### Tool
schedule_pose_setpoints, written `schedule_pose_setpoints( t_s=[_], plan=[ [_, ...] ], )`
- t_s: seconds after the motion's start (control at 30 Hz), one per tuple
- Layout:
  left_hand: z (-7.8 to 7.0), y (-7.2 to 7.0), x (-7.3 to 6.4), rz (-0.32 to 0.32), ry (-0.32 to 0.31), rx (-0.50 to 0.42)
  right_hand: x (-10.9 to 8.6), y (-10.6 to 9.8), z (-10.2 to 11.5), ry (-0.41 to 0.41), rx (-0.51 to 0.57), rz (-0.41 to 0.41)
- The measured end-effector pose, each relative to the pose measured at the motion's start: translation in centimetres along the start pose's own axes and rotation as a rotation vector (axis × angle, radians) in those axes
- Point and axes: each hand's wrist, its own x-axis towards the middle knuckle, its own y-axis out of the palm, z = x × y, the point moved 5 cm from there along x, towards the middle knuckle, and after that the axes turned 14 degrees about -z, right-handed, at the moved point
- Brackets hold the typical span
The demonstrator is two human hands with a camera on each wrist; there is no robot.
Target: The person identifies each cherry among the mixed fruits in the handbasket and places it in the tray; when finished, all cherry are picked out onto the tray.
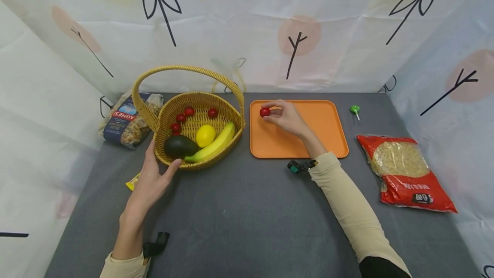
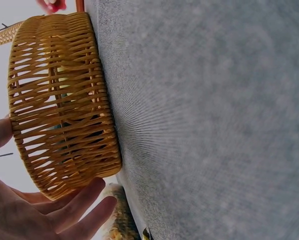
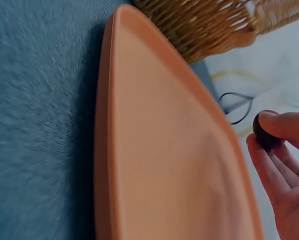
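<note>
My right hand (image 1: 284, 117) has the small red tomato (image 1: 264, 112) pinched between thumb and fingertips, right up over the left end of the orange tray (image 1: 274, 140) and apart from its surface. Small, round and shiny: I'd call it light, smooth-skinned and a touch slippery, and if it's real, easy to bruise. So a gentle pinch around its widest part suits it, with no hard squeeze.

Across on the left, my left hand (image 1: 152, 177) is spread wide, fingers fairly straight against the near-left side of the wicker basket (image 2: 64, 110), thumb up by the rim. The weave looks light and springy, with plenty of grip, and that low wall seems a good steadying place. More red tomatoes lie inside, beside a yellow lemon (image 1: 206, 135), a dark avocado (image 1: 180, 146) and a banana (image 1: 213, 146), the tall handle arching over.
</note>
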Motion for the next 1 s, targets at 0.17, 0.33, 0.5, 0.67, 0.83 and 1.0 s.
schedule_pose_setpoints(
  t_s=[0.17,0.33,0.5,0.67,0.83,1.0],
  plan=[
    [0.0,0.0,0.0,0.003,-0.001,-0.005,1.7,1.0,-1.2,-0.032,-0.112,0.008],
    [0.0,0.0,-0.1,0.006,-0.007,-0.004,2.5,1.5,-2.3,-0.020,-0.178,-0.034],
    [0.0,0.0,0.0,0.003,-0.010,0.005,2.8,1.6,-2.6,-0.015,-0.172,-0.048],
    [0.0,0.0,0.1,0.016,-0.018,0.018,2.8,1.4,-2.7,-0.011,-0.165,-0.039],
    [0.0,0.1,0.1,0.023,-0.025,0.023,2.6,1.2,-2.5,0.006,-0.154,-0.033],
    [0.0,0.1,0.1,0.018,-0.021,0.016,2.3,0.9,-2.1,0.011,-0.141,-0.044]
  ],
)
